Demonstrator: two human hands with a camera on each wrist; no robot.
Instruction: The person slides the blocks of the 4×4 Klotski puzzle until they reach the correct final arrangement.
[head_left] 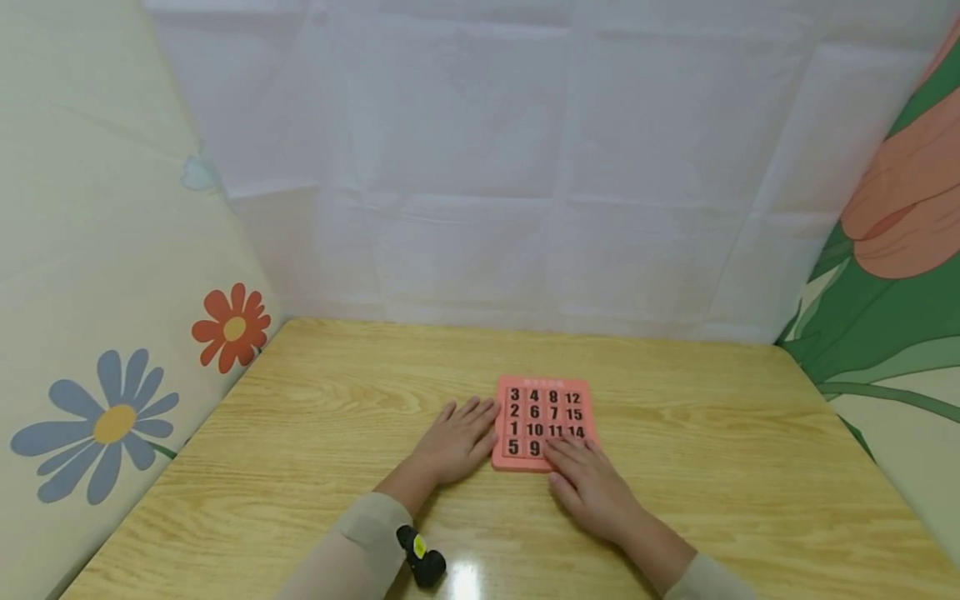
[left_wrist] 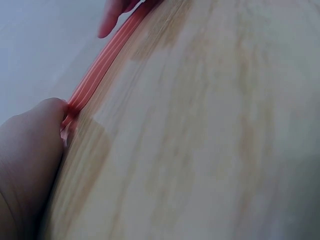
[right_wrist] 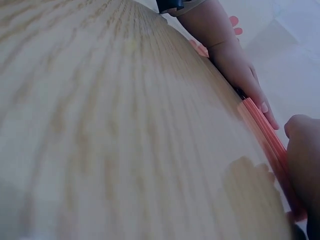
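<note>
A pink sliding number puzzle [head_left: 543, 421] lies flat on the wooden table, its tiles marked with black numbers. My left hand [head_left: 457, 442] rests flat at its left side, straight fingertips right at the frame's edge. From the lower right, my right hand [head_left: 596, 492] lays its extended fingers over the bottom-row tiles, hiding that corner. In the left wrist view, the thumb of my left hand [left_wrist: 32, 150] is at the end of the puzzle's side edge [left_wrist: 107, 57]. The right wrist view shows my right hand [right_wrist: 307, 155] over the puzzle's near side [right_wrist: 265, 140].
The wood-grain table [head_left: 337, 375] extends around the puzzle on all sides. A white sheet [head_left: 487, 167] hangs behind it, and flower-patterned cloths [head_left: 75, 250] stand at left and right. A black device [head_left: 422, 554] is at my left sleeve.
</note>
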